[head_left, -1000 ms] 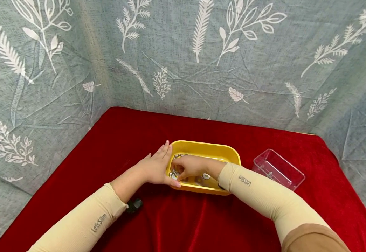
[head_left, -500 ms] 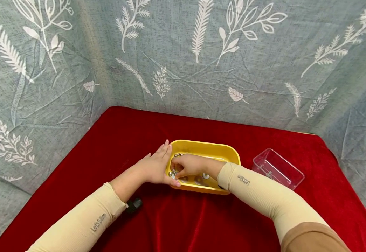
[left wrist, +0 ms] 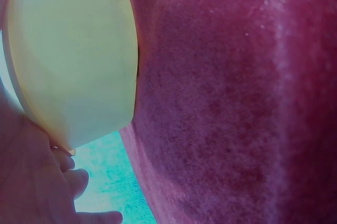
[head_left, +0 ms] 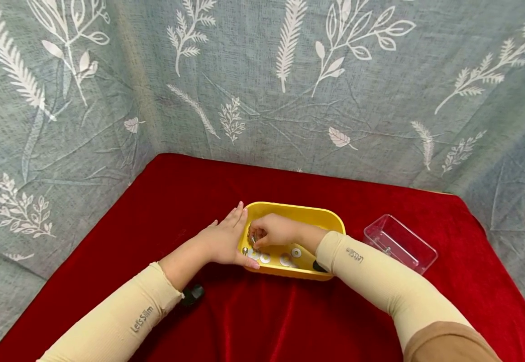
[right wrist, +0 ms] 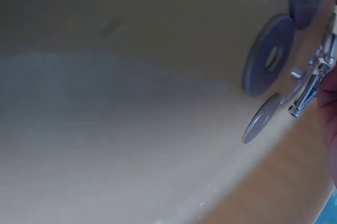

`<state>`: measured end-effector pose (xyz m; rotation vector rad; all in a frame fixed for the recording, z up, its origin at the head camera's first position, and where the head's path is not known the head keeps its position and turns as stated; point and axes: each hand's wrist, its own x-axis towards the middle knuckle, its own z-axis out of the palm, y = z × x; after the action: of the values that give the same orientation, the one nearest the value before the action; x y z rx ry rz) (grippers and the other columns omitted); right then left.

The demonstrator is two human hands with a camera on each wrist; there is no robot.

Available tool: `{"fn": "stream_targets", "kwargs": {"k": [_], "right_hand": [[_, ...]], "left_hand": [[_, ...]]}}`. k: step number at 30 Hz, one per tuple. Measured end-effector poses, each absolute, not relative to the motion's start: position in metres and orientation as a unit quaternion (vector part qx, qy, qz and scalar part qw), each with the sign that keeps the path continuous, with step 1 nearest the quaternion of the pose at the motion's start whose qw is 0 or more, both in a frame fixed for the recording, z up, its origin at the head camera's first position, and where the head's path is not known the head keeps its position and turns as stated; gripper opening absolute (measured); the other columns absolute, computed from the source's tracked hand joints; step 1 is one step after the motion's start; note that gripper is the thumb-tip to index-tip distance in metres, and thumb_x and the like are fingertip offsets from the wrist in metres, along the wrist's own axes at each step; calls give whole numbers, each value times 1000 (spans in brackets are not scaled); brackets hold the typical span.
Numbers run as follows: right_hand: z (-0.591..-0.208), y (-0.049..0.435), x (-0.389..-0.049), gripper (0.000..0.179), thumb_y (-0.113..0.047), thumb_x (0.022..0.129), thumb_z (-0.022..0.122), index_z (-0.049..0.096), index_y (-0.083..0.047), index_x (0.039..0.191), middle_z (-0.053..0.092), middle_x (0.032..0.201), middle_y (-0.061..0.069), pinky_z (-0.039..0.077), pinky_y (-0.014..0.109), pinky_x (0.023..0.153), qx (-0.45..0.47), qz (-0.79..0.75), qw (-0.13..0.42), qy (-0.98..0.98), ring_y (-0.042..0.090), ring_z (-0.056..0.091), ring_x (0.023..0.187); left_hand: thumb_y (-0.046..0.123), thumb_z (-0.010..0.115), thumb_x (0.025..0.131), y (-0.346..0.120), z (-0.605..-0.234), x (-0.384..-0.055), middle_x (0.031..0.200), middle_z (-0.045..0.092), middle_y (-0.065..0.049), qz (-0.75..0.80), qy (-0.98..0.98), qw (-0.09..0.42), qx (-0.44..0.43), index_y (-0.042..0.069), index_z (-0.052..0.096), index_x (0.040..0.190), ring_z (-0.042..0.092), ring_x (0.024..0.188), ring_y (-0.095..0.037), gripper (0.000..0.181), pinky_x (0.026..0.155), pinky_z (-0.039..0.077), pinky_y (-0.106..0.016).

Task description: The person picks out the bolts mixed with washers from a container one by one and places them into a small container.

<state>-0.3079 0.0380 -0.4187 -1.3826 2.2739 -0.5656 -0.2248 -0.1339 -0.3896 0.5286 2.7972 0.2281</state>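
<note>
A yellow bin stands on the red cloth with flat washers spread over its floor. Reaching inside its left end, my right hand pinches a small metal bolt between curled fingers and thumb. Another bolt lies by the left wall. The right wrist view has silvery bolts close to the fingertips, beside several washers; some overlap, so which one is held is unclear there. My left hand rests on the bin's left rim, fingers extended and thumb at the front corner.
To the right of the bin stands a clear plastic box with a small bolt in it. The red cloth covers the table. A patterned grey-blue curtain hangs behind and at both sides.
My right hand has risen slightly away from the bin's front left corner with a bolt in its fingers, uncovering washers beneath. The left hand has stayed on the rim.
</note>
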Motion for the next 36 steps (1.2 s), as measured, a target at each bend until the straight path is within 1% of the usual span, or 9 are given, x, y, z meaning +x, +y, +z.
{"fn": "stream_targets", "kwargs": {"k": [3, 7, 11, 18, 20, 30, 36], "right_hand": [[-415, 41, -311, 15, -17, 80, 71, 63, -10, 91, 63, 74, -8, 46, 18, 61, -485, -225, 209, 819, 3, 56, 65], [-409, 46, -315, 14, -17, 80, 71, 64, -9, 89, 64, 77, -7, 47, 19, 63, -462, -251, 210, 824, 4, 58, 68], [-402, 50, -316, 15, -17, 80, 71, 65, -9, 92, 64, 78, -7, 48, 20, 65, -437, -279, 202, 831, 6, 58, 71], [-390, 55, -314, 18, -15, 80, 70, 66, -6, 95, 66, 80, -7, 48, 20, 71, -427, -305, 215, 824, 6, 60, 76], [-386, 58, -315, 17, -15, 81, 70, 66, -7, 95, 66, 80, -8, 48, 20, 72, -427, -307, 208, 824, 5, 61, 76], [-352, 72, -312, 15, -15, 81, 70, 65, -9, 93, 66, 81, -3, 49, 24, 73, -407, -357, 181, 821, 10, 62, 79], [-338, 82, -309, 15, -13, 81, 70, 65, -7, 94, 66, 81, -1, 50, 26, 72, -399, -368, 169, 823, 13, 62, 78]], "left_hand": [[89, 45, 53, -134, -390, -225, 150, -14, -14, 76, 970, 141, 185, 1, -2, 145, 3, 139, -26, 136, 103, 22, -57], [89, 45, 52, -134, -390, -226, 151, -13, -14, 74, 970, 142, 184, 1, -2, 145, 2, 139, -26, 136, 103, 22, -57], [89, 45, 52, -134, -391, -226, 151, -13, -14, 75, 970, 144, 181, 2, -3, 145, 2, 139, -25, 137, 103, 21, -57], [88, 48, 54, -133, -395, -225, 151, -13, -14, 82, 970, 144, 179, 2, -4, 145, 1, 139, -25, 135, 103, 21, -57], [87, 48, 54, -134, -396, -224, 151, -13, -14, 81, 970, 139, 180, 2, -3, 145, 1, 139, -25, 135, 103, 21, -57], [87, 50, 54, -137, -398, -224, 151, -10, -15, 81, 971, 127, 186, 1, -2, 145, 2, 139, -25, 136, 103, 22, -56], [87, 50, 53, -138, -400, -225, 152, -8, -15, 82, 971, 121, 189, 1, -2, 145, 3, 139, -25, 136, 103, 22, -56]]}}
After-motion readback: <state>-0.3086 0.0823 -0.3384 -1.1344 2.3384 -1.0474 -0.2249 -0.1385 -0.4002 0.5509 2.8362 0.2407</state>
